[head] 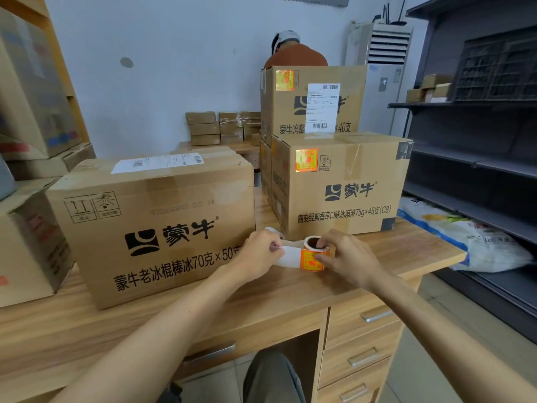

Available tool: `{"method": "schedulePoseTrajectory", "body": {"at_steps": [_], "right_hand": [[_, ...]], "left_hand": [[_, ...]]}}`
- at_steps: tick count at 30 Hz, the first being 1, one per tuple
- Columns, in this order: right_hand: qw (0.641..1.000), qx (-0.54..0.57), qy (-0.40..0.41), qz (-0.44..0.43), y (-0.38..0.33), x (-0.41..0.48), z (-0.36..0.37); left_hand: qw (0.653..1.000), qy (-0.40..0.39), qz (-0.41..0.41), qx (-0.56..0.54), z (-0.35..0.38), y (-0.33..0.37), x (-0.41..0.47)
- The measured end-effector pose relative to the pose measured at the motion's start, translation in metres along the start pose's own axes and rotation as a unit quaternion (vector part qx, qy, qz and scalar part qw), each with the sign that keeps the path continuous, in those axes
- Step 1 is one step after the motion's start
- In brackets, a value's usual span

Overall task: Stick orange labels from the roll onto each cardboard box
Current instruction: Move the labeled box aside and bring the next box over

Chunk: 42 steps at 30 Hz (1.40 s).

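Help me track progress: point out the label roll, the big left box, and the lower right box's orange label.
label roll (312,260): head view, orange outer wrap.
big left box (180,200): head view, front face.
lower right box's orange label (306,160): head view, label's middle.

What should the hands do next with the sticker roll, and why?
Probably peel the next orange label off the roll. The left hand pinches the white backing strip, the right hand holds the roll, and the big box on the left shows no orange label on its front, while the lower right box and the box stacked on it each have one.
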State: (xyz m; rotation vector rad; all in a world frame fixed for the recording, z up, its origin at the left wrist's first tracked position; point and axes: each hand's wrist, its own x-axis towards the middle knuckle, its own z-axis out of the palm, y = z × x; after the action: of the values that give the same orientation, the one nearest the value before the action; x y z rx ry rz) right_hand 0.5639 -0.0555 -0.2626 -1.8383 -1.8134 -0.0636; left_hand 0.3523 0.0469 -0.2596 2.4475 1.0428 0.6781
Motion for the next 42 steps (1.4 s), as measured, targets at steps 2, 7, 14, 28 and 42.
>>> {"method": "schedulePoseTrajectory", "body": {"at_steps": [2,7,14,28,42], "right_hand": [[1.0,0.024,0.004,-0.003,0.002,0.001,0.003],[0.998,0.053,0.012,-0.01,0.0,0.003,0.013],[0.998,0.057,0.016,-0.012,0.001,0.001,0.014],[0.999,0.018,0.035,0.01,-0.012,-0.002,0.017],[0.999,0.014,0.051,-0.001,-0.038,-0.03,0.022]], "left_hand": [[1.0,-0.007,0.014,0.015,-0.001,-0.002,0.0],[0.997,-0.035,0.067,-0.014,0.007,0.017,0.0],[0.993,0.001,0.048,-0.111,0.026,0.016,0.001],[0.989,-0.048,0.067,-0.127,0.008,0.0,-0.006],[0.977,-0.06,0.055,-0.196,0.012,0.003,-0.007]]}}
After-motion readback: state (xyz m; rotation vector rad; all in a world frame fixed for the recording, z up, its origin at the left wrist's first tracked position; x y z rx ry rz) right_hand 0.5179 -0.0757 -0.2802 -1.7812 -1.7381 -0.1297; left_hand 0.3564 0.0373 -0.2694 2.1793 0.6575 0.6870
